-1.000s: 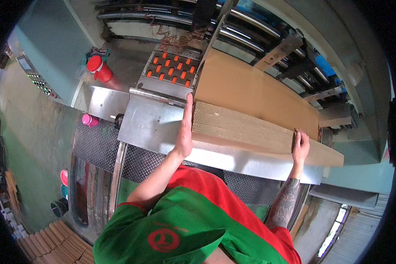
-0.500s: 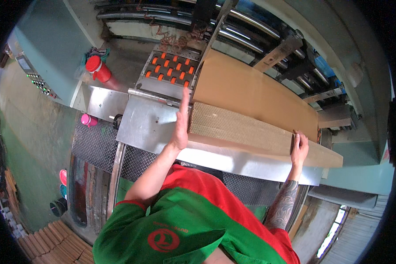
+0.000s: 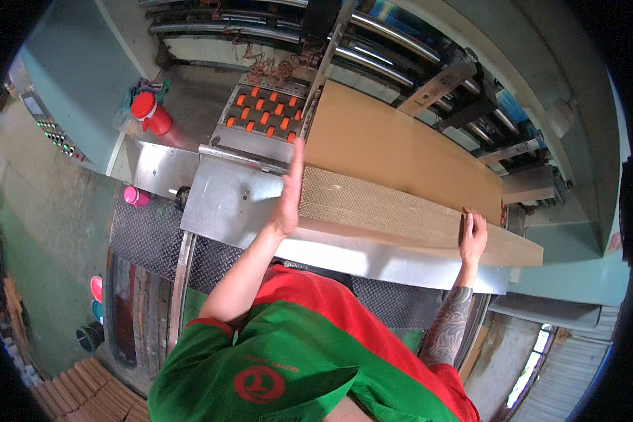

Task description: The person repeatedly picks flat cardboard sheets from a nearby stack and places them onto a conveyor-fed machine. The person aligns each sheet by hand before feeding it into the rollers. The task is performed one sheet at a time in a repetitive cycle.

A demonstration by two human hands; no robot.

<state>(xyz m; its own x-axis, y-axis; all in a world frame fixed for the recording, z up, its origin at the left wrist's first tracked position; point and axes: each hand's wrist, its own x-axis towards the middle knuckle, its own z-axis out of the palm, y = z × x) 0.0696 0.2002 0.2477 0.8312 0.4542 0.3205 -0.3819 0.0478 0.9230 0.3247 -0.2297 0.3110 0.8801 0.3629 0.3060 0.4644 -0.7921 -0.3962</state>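
A stack of corrugated cardboard sheets [image 3: 394, 137] lies on the metal feed table [image 3: 225, 200] in front of me, its fluted edge facing me. My left hand [image 3: 288, 197] is held flat and upright along the stack's left end, fingers stretched out and pointing away from me. At the right part of the fluted edge, my right hand [image 3: 473, 235] has its fingers bent together against the sheets. Its fingertips are partly hidden.
Orange rollers [image 3: 267, 112] sit on a plate beyond my left hand. Metal bars and shafts [image 3: 394, 70] cross the machine behind the stack. A red jug [image 3: 151, 114] and a pink cup [image 3: 136, 196] stand at left. Stacked cardboard [image 3: 91, 390] lies lower left.
The whole view has shifted slightly to the left. Both hands keep their places against the cardboard stack, which shows no clear movement on the table.
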